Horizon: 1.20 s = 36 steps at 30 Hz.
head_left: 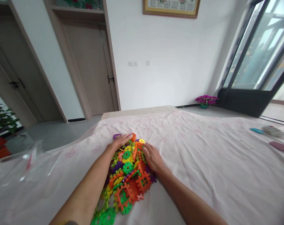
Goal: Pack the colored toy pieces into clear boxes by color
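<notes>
A heap of plastic interlocking building pieces in orange, green, yellow and purple lies on the pale sheet between my arms. Some are square frames with notched edges, others are flower-shaped discs such as a green one. My left hand rests on the far left side of the heap, its fingers stretched out beside an orange piece. Along the heap's right side lies my right hand, fingers extended and palm against the pieces. A purple piece pokes out beyond my left hand.
Clear plastic bags lie at the left on the sheet. Far right are a white packet, a blue item and a dark pink item. A thin stick lies nearer. Purple flowers stand by the wall.
</notes>
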Available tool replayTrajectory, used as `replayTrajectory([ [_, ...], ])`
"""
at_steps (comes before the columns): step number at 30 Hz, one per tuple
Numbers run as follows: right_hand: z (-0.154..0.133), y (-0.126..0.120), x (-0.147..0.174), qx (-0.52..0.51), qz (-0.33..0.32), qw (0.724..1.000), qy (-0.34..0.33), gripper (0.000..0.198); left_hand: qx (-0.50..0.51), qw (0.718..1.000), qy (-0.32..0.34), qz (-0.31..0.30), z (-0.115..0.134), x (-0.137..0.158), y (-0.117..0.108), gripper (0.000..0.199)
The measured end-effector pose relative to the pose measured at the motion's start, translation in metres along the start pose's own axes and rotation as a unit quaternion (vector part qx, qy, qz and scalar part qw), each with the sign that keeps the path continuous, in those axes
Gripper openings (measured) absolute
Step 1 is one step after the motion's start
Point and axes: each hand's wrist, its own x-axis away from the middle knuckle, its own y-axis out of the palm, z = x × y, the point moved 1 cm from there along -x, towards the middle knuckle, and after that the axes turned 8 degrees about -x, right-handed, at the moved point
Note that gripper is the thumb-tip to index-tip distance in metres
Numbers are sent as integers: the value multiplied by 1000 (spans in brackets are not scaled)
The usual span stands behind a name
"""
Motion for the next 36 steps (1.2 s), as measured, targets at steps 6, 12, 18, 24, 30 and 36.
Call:
replayTrajectory([
  [6,1,-2,0,-30,49,998,3,47,-6,993,48,-106,23,9,17,47],
  [12,4,-4,-1,-33,58,998,14,49,17,981,105,-160,40,52,-2,47],
  [18,-1,-8,0,-17,42,999,-1,53,105,987,104,-65,46,106,-39,55],
  [24,-7,-8,-1,43,-12,999,-17,50,0,998,-28,60,-17,160,-61,57],
  [30,-11,-5,1,5,-66,997,-44,51,-61,991,-103,60,-61,193,-32,56],
  [36,-31,-6,15,-124,-148,977,-90,57,35,993,-79,85,-36,173,-19,59],
])
